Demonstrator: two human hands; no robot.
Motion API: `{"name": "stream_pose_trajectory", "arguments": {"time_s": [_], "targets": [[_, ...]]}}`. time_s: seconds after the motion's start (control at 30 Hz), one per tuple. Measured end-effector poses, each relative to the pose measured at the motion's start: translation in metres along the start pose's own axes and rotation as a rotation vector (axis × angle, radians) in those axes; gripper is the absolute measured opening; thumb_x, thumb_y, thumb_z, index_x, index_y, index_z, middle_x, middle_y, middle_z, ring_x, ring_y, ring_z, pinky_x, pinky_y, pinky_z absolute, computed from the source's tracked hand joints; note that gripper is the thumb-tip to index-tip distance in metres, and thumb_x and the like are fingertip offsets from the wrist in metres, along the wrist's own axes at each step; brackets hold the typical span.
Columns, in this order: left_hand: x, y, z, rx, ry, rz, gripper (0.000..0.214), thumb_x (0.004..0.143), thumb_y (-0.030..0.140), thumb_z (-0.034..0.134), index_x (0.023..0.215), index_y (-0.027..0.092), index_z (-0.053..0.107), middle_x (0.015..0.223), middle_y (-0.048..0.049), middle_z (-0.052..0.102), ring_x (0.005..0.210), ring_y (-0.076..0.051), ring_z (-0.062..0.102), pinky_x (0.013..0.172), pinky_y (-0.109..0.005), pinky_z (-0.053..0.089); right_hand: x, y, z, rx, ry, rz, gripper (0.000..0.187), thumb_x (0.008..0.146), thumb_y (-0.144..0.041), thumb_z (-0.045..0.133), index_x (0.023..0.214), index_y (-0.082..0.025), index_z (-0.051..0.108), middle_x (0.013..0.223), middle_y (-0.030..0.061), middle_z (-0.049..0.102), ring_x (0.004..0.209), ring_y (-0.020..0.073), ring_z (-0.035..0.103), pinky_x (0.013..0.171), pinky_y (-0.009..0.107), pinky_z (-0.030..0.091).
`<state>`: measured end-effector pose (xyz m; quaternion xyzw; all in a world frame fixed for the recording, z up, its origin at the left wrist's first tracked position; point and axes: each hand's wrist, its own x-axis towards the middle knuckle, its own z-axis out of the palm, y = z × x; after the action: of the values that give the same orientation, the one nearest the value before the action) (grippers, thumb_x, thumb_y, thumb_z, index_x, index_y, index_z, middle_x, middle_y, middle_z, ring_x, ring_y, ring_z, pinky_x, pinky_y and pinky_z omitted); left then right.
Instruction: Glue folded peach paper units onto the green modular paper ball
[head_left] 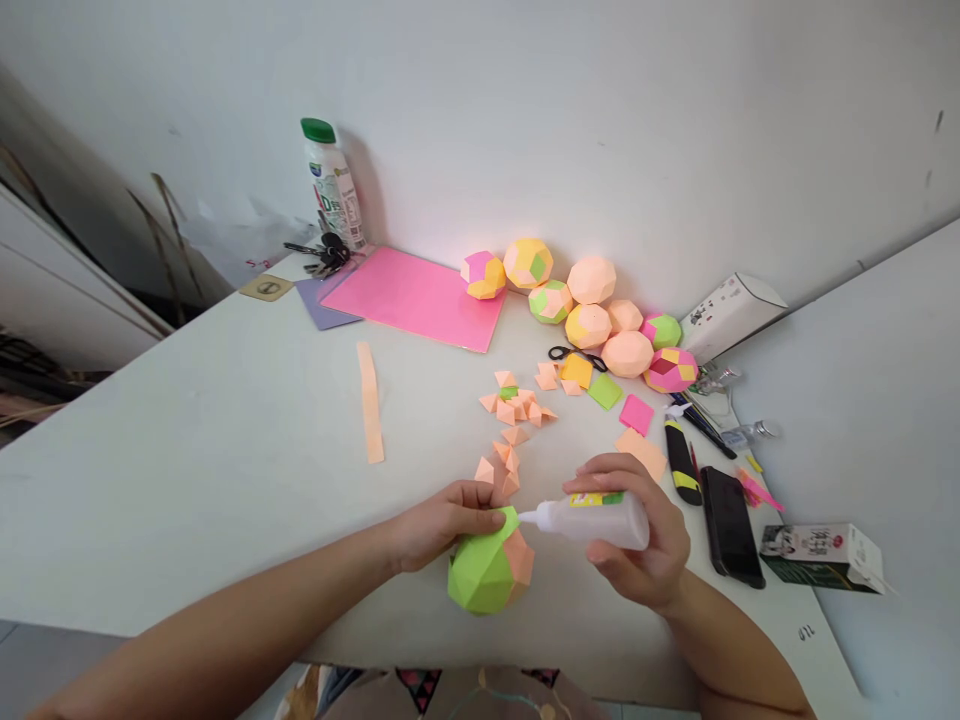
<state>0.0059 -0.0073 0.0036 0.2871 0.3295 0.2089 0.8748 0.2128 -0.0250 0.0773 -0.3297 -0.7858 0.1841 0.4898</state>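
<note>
My left hand grips the top of a faceted paper ball, green with peach facets on its right side. Its thumb presses at the upper edge; the fingers behind are partly hidden. In my right hand lies a clear plastic glue bottle, tilted nearly level. The bottle's thin white nozzle points left and meets the ball's upper edge beside my left thumb. Just beyond the ball lie several small folded peach paper pieces.
Several finished paper balls stand along the wall. Scissors, sticky notes, a utility knife, a phone and a small carton lie right. Leftward are a peach strip, a pink sheet, keys and a bottle.
</note>
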Motion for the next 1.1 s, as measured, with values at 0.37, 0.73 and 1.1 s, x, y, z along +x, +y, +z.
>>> {"name": "stream_pose_trajectory", "arguments": {"time_s": [0.37,0.73,1.1], "targets": [[0.0011,-0.0001,-0.0003,0.003,-0.021,0.01,0.024,0.062,0.032,0.078,0.071,0.013,0.067,0.064,-0.0017,0.064,0.056,-0.011,0.053,0.053,-0.022,0.035,0.0026,-0.0003,0.002,-0.042,-0.04,0.021,0.031,0.081,-0.04,0.06,0.103,-0.018,0.055,0.079,0.0102,0.069,0.081,0.0261,0.059,0.066,0.043,0.052],[0.001,0.0007,-0.0004,0.018,-0.007,0.003,0.021,0.062,0.03,0.077,0.068,0.014,0.065,0.058,0.0006,0.06,0.052,-0.011,0.049,0.051,-0.023,0.032,-0.0016,0.0001,-0.0003,-0.012,0.062,-0.007,0.036,0.08,-0.043,0.062,0.106,-0.019,0.055,0.083,0.0111,0.069,0.08,0.0263,0.059,0.063,0.043,0.052],[0.0019,-0.0004,-0.0011,0.039,0.003,0.007,0.025,0.063,0.032,0.077,0.071,0.013,0.063,0.061,-0.0005,0.059,0.053,-0.011,0.049,0.052,-0.023,0.033,0.0007,-0.001,0.0033,-0.036,-0.008,0.044,0.035,0.079,-0.046,0.062,0.1,-0.019,0.057,0.079,0.0098,0.068,0.078,0.0245,0.06,0.064,0.04,0.053]]}}
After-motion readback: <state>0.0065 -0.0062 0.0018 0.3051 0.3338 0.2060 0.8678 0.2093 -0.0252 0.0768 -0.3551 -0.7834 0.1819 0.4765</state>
